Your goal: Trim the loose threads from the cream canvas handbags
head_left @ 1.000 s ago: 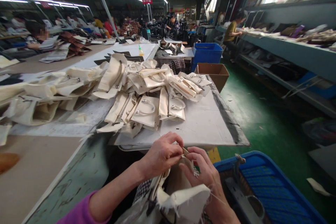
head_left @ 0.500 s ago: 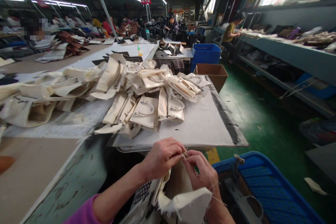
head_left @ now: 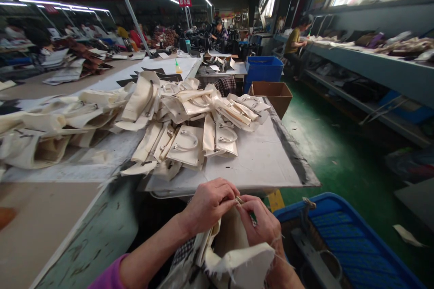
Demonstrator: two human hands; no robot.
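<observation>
A cream fabric bag piece (head_left: 242, 257) with frayed edges hangs below my hands, near my lap. My left hand (head_left: 212, 203) pinches its upper edge between thumb and fingers. Close beside it, almost touching, my right hand (head_left: 259, 219) is closed on the same edge, and a small dark and pale thing shows in its fingers, too small to name. Beyond my hands, a heap of cream bags (head_left: 186, 144) with clear-wrapped handles lies on the white-covered table (head_left: 264, 158).
At the lower right stands a blue basket (head_left: 366, 239) with a grey metal part inside. A cardboard box (head_left: 271, 92) and a blue bin (head_left: 264, 70) are behind the table. More cream bags (head_left: 47, 140) lie left. A person (head_left: 294, 45) works at the right bench.
The view has shifted slightly. Both hands keep nearly the same pinch on the bag piece.
</observation>
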